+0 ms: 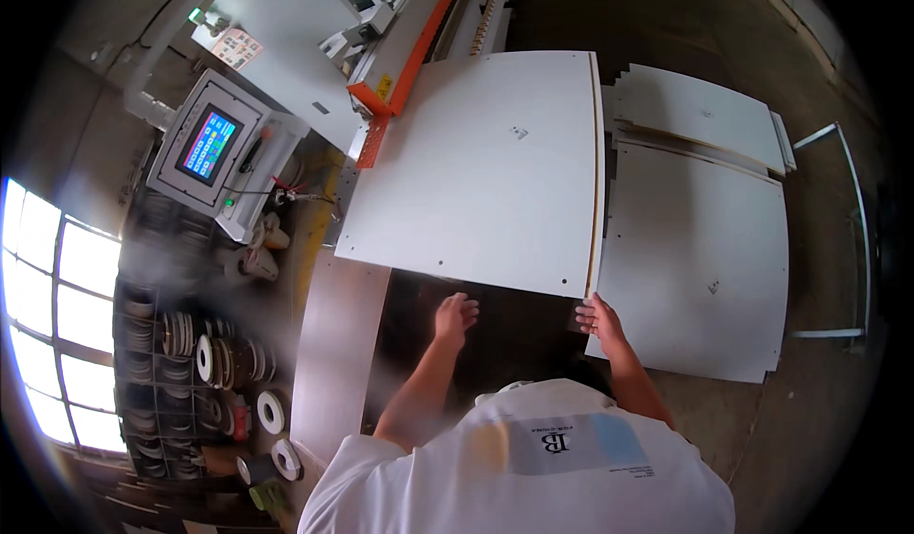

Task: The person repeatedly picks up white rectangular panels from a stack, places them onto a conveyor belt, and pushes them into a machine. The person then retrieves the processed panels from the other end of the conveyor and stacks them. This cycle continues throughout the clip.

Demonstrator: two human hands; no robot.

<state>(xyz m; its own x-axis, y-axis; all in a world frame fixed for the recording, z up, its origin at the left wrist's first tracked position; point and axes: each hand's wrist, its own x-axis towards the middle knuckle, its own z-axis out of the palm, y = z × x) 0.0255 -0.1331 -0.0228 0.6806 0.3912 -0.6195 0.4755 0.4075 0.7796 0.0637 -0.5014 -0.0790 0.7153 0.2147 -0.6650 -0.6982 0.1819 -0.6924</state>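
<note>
A large white panel [476, 163] lies in front of me, its far left corner beside the orange-edged machine [407, 72]. Drilled holes dot its near edge, and a brown strip runs down its right side. My left hand [456, 318] is just short of the near edge, fingers apart and slightly curled, holding nothing visible. At the near right corner, my right hand [598, 319] has its fingers spread and pointing left. Its fingertips are at the panel's edge; whether they touch it is hard to tell.
More white panels [700, 258] lie stacked on the right, near a white metal frame [864, 220]. A control screen [209, 144] stands at the left. Below it are shelves and rolls of edging [224, 361]. A smooth metal surface [338, 344] extends left of my arms.
</note>
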